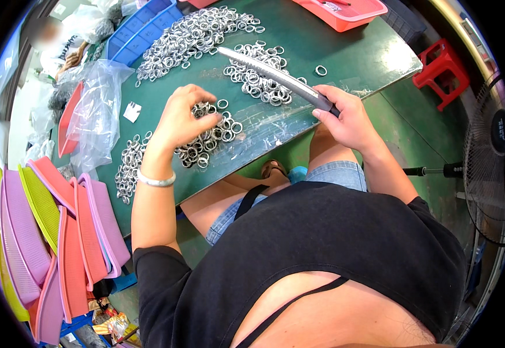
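Note:
My right hand (345, 113) is closed round the dark handle end of a long, tapered metal ring mandrel (275, 75), which slants up and left over the green table. No ring shows on its visible length. My left hand (183, 119) hovers over a near pile of metal rings (224, 129), fingers curled and thumb apart, with rings visible through the gap. Part of that pile is hidden by the hand. Beneath the mandrel spreads a middle pile of rings (267, 93). A larger heap of rings (189, 37) lies farther back, and a smaller one (128, 168) left of my wrist.
A blue basket (142, 32) stands at the back left, beside a clear plastic bag (96, 116). A red tray (345, 17) sits at the far edge. Stacked coloured baskets (49, 226) crowd the left. Right of the table are a red stool (442, 72) and a fan (490, 139).

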`<state>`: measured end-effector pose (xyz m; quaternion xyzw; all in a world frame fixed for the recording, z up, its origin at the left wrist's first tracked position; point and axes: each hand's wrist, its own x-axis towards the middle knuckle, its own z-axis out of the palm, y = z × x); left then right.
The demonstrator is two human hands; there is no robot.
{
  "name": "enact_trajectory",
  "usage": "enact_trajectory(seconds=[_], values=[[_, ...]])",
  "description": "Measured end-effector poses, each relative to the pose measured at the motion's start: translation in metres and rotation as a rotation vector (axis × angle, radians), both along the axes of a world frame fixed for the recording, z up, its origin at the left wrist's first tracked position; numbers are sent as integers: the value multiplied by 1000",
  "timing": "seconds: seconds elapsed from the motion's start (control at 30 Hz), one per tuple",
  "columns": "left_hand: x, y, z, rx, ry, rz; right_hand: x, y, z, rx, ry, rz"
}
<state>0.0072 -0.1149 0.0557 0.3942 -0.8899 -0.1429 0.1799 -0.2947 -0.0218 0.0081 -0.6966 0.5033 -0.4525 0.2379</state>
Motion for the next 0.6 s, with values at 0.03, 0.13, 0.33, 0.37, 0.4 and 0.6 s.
enact_trajectory(seconds=[0.03,0.13,0.33,0.37,0.4,0.6], values=[[-6,-6,-3,8,13,27,0,-1,0,9,2,-4],[-28,-25,-16,-13,33,98,3,-2,0,29,-8,-6],[-61,-54,-40,-8,-56,231,2,-2,-2,49,-39,-23],[-62,-55,-41,5,-33,246,2,-1,-2,63,-49,-25],[-62,-56,-40,81,4,270,1,-1,-3,57,-40,-32],[-47,-58,-36,581,618,313,0,-2,-4,70,-19,-38]])
